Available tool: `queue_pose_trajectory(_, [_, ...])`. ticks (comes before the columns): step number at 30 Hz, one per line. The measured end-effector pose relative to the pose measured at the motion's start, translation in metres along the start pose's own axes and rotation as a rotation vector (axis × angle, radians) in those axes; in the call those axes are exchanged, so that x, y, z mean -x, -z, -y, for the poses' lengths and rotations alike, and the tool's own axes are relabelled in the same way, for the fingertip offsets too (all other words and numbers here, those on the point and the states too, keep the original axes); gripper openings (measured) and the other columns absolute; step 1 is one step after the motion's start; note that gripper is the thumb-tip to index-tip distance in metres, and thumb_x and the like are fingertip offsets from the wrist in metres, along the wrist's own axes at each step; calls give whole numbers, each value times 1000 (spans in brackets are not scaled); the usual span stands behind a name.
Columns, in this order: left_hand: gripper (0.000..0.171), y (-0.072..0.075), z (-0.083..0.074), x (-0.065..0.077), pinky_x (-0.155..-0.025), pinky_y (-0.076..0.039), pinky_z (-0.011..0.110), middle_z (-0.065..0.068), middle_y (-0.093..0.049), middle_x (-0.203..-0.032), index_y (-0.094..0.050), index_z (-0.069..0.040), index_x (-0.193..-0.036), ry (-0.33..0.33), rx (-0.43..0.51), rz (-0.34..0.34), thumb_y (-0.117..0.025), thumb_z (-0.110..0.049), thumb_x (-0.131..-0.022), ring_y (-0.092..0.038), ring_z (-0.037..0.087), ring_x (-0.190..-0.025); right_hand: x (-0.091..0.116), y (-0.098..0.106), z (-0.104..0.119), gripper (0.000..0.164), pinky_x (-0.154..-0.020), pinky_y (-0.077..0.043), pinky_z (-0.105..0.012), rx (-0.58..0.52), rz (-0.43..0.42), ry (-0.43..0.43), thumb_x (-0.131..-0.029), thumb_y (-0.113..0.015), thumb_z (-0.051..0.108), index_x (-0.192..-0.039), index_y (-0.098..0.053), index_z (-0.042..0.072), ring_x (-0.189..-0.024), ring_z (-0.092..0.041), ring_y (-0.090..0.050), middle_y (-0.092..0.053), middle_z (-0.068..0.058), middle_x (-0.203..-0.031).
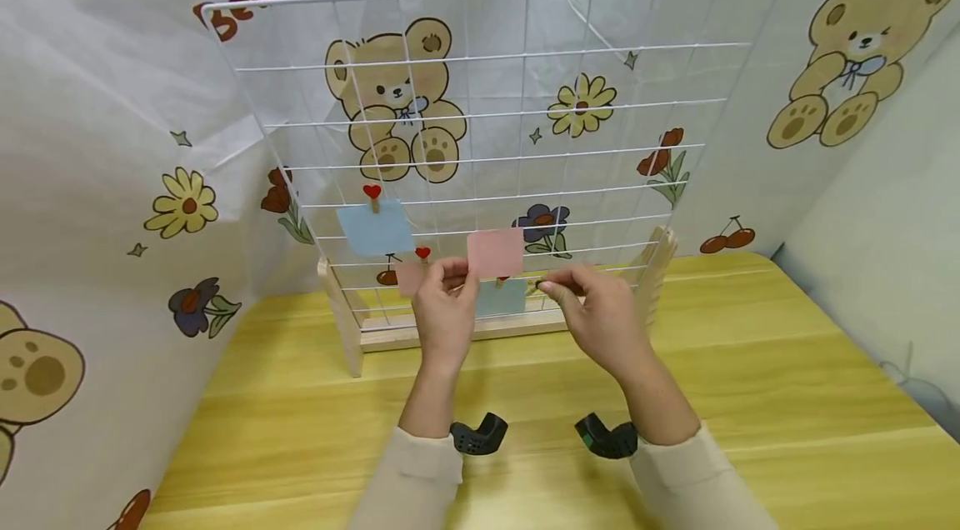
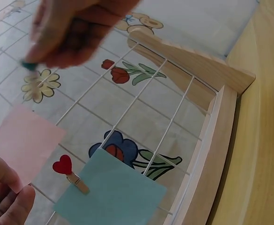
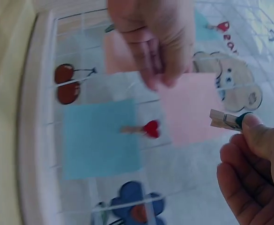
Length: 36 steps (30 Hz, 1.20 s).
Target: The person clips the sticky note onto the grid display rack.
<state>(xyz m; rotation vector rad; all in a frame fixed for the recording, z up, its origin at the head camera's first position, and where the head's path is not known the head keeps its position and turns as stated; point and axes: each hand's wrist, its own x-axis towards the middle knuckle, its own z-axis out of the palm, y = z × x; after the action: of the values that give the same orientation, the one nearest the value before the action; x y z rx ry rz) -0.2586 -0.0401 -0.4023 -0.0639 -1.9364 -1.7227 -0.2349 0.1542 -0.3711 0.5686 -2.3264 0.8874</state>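
My left hand (image 1: 447, 309) pinches the left edge of a pink paper note (image 1: 497, 253), which it holds against the white wire grid (image 1: 465, 58). Between thumb and finger of my right hand (image 1: 600, 313) is a small wooden clothespin (image 3: 225, 119) with a dark green end, just right of the note. Below the pink note, a teal note (image 2: 111, 192) hangs from the grid by a clothespin with a red heart (image 2: 62, 164). Farther left, a blue note (image 1: 377, 228) and another pinkish note (image 1: 407, 277), partly behind my left hand, hang by similar heart clothespins.
The grid stands tilted in a wooden base (image 1: 390, 338) with side posts, on a yellow wood-grain table (image 1: 300, 430). Behind it hangs a white cloth (image 1: 247, 113) printed with bears and flowers. A black wrist device (image 1: 480, 435) sits at each wrist.
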Motion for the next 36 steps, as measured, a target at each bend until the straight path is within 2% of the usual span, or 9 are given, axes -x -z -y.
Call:
queue_pose_trajectory(3, [15, -2, -1, 1, -86, -62, 37, 16, -71, -102, -68, -1, -107, 2, 6, -9, -72, -7, -94, -72, 27, -96, -25, 8, 15, 9, -67, -55, -39, 26, -7, 44, -94, -73, 15, -99, -74, 8, -74, -20, -67, -75, -6, -88])
queue_pose_trajectory(7, [14, -2, -2, 2, -85, -63, 36, 16, -71, -102, -69, -1, -106, -5, -1, -17, -73, -8, -94, -73, 27, -96, -53, 10, 28, 10, -68, -55, -38, 65, -6, 102, -96, -72, 16, -100, -74, 7, -77, -22, -66, -75, -7, -91])
queue_pose_trajectory(13, [14, 2, -3, 5, -83, -63, 31, 14, -70, -101, -69, -1, -105, -8, -8, -12, -72, -8, -94, -73, 25, -95, -74, 6, 38, 8, -67, -55, -38, 122, 4, 185, -96, -72, 13, -95, -74, 6, -76, -23, -66, -76, -8, -90])
queue_pose_trajectory(17, [13, 4, -4, 7, -82, -63, 29, 14, -70, -101, -69, -2, -105, 9, -12, -16, -72, -8, -94, -73, 26, -95, -81, 4, 44, 9, -69, -57, -37, 165, 51, 197, -96, -71, 15, -94, -74, 6, -77, -23, -69, -76, -7, -90])
queue_pose_trajectory(26, [12, 2, -4, 10, -81, -63, 29, 14, -71, -100, -70, -2, -104, 8, -32, -3, -73, -8, -94, -74, 26, -95, -80, 2, 46, 10, -72, -60, -38, 240, 139, 118, -96, -72, 17, -97, -77, 8, -81, -24, -73, -77, -7, -93])
queue_pose_trajectory(36, [13, 0, -4, 5, -82, -63, 29, 15, -71, -100, -70, -1, -104, -3, -17, -8, -73, -7, -93, -74, 27, -95, -86, 1, 47, 12, -72, -60, -38, 254, 158, 124, -97, -71, 17, -97, -76, 7, -80, -23, -72, -77, -7, -93])
